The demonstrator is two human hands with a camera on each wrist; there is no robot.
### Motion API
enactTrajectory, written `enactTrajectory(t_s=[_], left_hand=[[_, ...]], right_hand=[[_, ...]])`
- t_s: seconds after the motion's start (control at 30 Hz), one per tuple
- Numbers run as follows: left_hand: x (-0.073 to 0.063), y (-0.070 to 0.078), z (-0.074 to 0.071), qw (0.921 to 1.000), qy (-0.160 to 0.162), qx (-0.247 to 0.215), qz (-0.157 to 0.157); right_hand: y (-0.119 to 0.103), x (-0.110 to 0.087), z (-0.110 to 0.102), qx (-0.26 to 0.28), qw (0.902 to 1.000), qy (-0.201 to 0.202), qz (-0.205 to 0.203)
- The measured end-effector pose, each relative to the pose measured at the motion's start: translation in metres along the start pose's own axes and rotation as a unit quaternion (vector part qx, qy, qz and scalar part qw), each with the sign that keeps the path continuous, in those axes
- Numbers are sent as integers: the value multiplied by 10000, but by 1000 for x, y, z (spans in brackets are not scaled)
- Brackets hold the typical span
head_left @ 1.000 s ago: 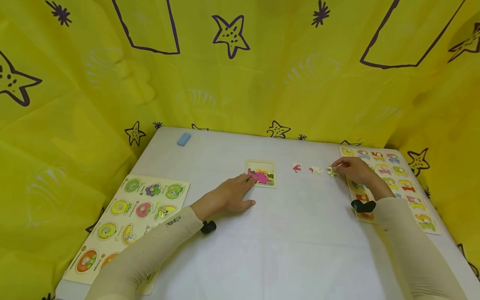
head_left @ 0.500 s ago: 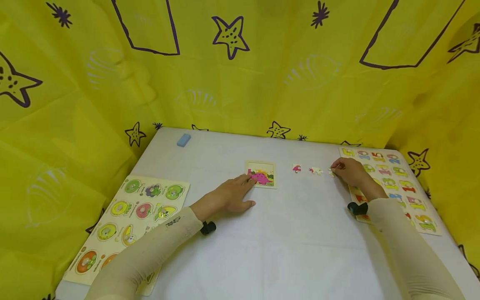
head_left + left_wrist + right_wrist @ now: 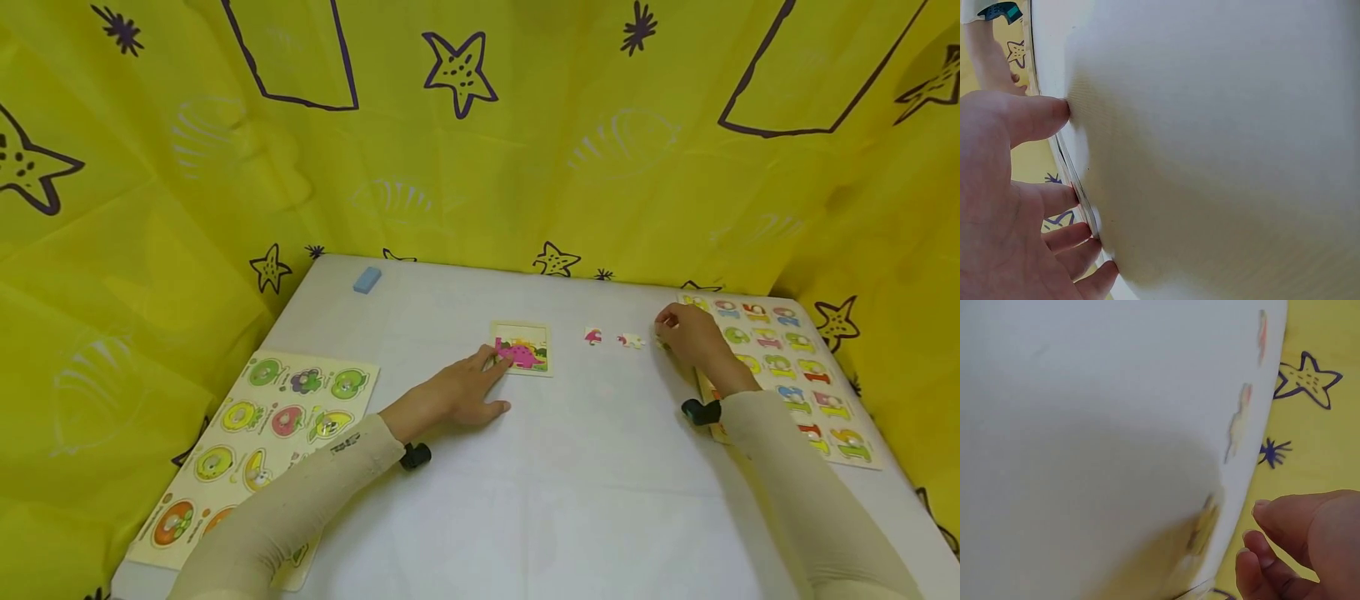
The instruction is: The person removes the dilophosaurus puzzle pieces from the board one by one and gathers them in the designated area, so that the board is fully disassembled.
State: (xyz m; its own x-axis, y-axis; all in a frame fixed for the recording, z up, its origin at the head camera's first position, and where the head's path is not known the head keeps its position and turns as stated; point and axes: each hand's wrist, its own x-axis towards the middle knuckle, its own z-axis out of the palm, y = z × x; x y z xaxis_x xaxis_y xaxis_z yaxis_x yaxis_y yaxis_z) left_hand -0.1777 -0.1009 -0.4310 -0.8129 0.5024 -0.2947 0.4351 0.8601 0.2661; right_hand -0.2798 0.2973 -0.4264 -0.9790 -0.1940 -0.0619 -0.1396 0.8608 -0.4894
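Dinosaur puzzle (image 3: 527, 340) lies on the table (image 3: 577, 475); your left hand (image 3: 471, 392) rests spread fingers on its near-left part, gripping nothing. Rightward: a pink piece (image 3: 593, 336), then a longer piece (image 3: 632, 341) aligned left-to-right. The third piece (image 3: 1202, 528) lies below your right hand (image 3: 688, 336), the nearer; its slightly parted thumb and bent fingers hold nothing visible.

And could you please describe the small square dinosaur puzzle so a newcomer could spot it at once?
On the white table, look between the large cream fruit board and the large cream number board. There, the bare left hand touches a small, square puzzle in a pale frame. Unlike either larger board, it shows a pink dinosaur.
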Motion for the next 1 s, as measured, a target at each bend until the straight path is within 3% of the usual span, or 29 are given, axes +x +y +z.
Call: enactTrajectory(t_s=[0.3, 0.57, 0.8, 1.0], left_hand=[[0, 0, 2, 10000, 2, 27, -47], [0, -2, 4, 9989, 401, 1, 234], [-3, -2, 2, 9995, 276, 52, 164], [-6, -6, 2, 9997, 161, -56, 191]], right_hand=[[-51, 9, 20, 178, 9986, -19, -496], [-103, 17, 50, 336, 9949, -365, -879], [-141, 19, 78, 470, 9890, -736, -1191], [-157, 22, 92, 557, 9855, -896, -1325]])
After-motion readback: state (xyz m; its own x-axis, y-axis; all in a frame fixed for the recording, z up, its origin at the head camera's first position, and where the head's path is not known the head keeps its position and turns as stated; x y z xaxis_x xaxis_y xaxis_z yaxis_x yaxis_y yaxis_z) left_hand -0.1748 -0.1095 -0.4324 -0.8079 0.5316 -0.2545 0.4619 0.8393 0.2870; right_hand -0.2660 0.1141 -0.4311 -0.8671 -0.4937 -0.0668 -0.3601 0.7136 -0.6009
